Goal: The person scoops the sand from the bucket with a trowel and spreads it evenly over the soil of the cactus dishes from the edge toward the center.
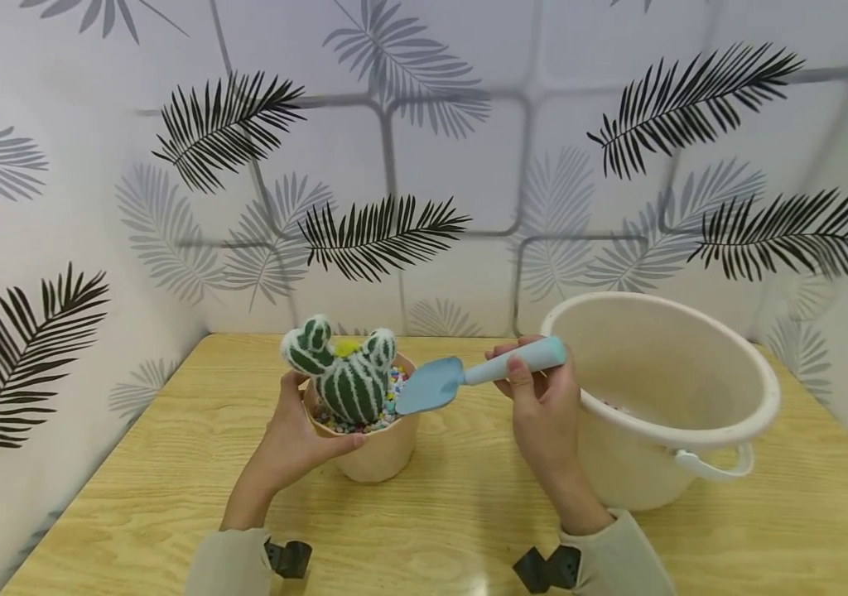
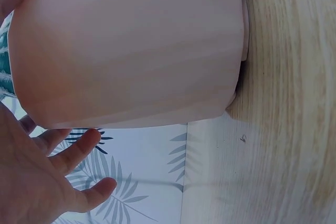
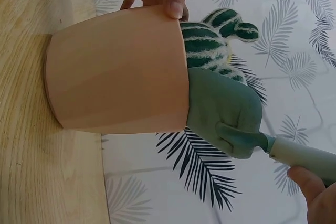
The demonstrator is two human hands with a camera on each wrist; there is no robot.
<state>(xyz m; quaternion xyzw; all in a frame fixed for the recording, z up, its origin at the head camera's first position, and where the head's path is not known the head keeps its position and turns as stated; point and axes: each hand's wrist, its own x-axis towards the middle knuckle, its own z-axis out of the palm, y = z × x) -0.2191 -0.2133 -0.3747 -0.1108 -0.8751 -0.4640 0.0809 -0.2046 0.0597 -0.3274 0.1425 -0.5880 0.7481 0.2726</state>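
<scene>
Beige sleeves point(image 1: 228, 564) lay nearest, at the bottom edge of the head view, with small black devices point(image 1: 291, 559) at both wrists. The fingers of the right hand point(image 1: 549, 410) were curled round the handle of a blue trowel point(image 1: 431, 386), the thumb braced against its near side and the forearm angled inward from the lower right. The left hand point(image 1: 293, 439) held a peach-coloured pot point(image 1: 381, 457), its thumb stretched along the near rim and its other fingers spread round the left side; the left wrist view showed those fingertips fanned apart, past the edge of the pot.

The trowel sloped down from the right hand, its blade reaching over the pot's right rim; whether the tip touched the filling I could not tell. Inside the pot stood a green-and-white knitted cactus point(image 1: 353, 391) with a yellow tuft point(image 1: 346, 347) on top, and multicoloured pebbles point(image 1: 398, 377) surrounded its base. The pot stood upright on the wood-grain tabletop point(image 1: 409, 546), left of centre.

Just beside the right hand was a large cream bucket point(image 1: 636, 476), its white handle point(image 1: 718, 470) hanging at the near side. Behind everything rose a pale wall point(image 1: 461, 165) patterned with black and grey fronds.
</scene>
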